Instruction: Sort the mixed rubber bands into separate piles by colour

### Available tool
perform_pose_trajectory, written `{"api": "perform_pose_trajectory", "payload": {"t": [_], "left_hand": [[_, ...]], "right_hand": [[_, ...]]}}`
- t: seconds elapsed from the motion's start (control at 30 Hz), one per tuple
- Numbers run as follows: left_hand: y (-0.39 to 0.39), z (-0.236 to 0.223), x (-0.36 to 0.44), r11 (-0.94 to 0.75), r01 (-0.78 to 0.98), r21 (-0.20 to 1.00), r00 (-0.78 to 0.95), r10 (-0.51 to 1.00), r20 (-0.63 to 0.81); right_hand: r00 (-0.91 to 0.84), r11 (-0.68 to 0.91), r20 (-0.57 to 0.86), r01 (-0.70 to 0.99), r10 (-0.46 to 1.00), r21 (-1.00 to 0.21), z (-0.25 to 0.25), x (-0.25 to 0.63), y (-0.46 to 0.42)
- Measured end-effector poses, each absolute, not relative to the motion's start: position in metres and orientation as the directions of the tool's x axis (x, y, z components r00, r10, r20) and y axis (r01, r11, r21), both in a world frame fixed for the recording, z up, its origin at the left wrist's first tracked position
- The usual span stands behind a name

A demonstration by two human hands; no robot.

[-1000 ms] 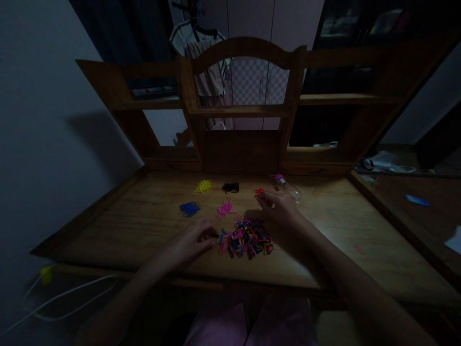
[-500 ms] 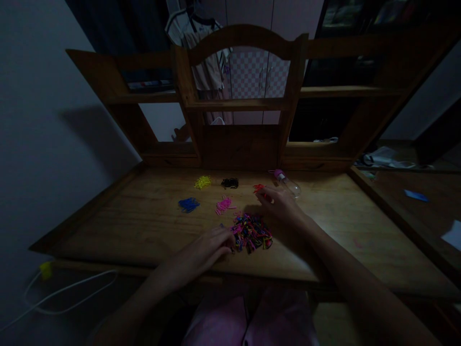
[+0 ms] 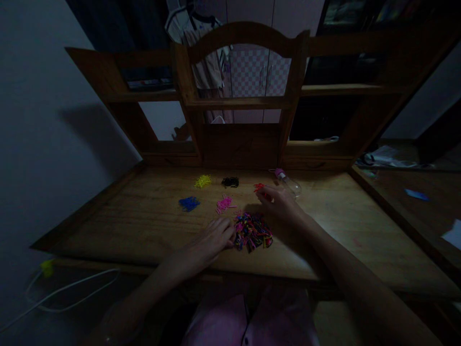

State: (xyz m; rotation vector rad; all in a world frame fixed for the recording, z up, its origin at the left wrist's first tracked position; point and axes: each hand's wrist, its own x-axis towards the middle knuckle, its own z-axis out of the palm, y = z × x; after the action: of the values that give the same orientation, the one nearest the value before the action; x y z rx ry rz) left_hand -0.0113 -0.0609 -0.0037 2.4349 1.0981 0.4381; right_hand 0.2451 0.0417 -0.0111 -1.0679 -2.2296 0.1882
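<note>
A mixed heap of small slim coloured pieces (image 3: 254, 232), perhaps clips, lies near the desk's front edge. At its left side is my left hand (image 3: 218, 233), fingers curled together; whatever they hold is hidden. My right hand (image 3: 275, 199) is at the red pile (image 3: 258, 186), its fingertips pinched low over it and partly covering it. I cannot make out what sits in that pinch. Separate piles lie around: pink (image 3: 224, 203) just behind the heap, blue (image 3: 189, 203) to the left, yellow (image 3: 202, 181) and black (image 3: 230, 182) further back.
A clear bottle with a pink cap (image 3: 288, 183) lies just behind my right hand. The wooden desk (image 3: 137, 216) has a shelf unit (image 3: 241, 144) along its back. A white cable (image 3: 75, 287) hangs at the front left. The room is dim.
My left hand has shifted slightly up and forward along the left edge of the mixed heap. My right hand stays at the red pile, hardly moved.
</note>
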Motion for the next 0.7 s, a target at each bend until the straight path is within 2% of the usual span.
{"api": "perform_pose_trajectory", "payload": {"t": [0.13, 0.23, 0.4, 0.53, 0.7], "left_hand": [[-0.052, 0.000, -0.011, -0.531, 0.667, 0.523, 0.523, 0.833, 0.178], [-0.043, 0.011, -0.008, -0.463, 0.653, 0.599, 0.419, 0.880, 0.224], [-0.025, 0.018, 0.005, -0.441, 0.576, 0.688, 0.425, 0.881, 0.208], [-0.013, 0.006, 0.018, -0.455, 0.598, 0.660, 0.485, 0.861, 0.153], [-0.006, -0.007, 0.023, -0.503, 0.634, 0.588, 0.501, 0.846, 0.184]], "right_hand": [[-0.462, 0.658, 0.494, 0.655, 0.737, -0.370, -0.013, 0.246, 0.043], [-0.472, 0.664, 0.484, 0.640, 0.737, -0.388, -0.013, 0.246, 0.042], [-0.463, 0.655, 0.479, 0.639, 0.746, -0.403, -0.010, 0.246, 0.040], [-0.449, 0.657, 0.503, 0.647, 0.738, -0.387, -0.009, 0.246, 0.041], [-0.453, 0.669, 0.518, 0.640, 0.725, -0.377, -0.009, 0.247, 0.043]]}}
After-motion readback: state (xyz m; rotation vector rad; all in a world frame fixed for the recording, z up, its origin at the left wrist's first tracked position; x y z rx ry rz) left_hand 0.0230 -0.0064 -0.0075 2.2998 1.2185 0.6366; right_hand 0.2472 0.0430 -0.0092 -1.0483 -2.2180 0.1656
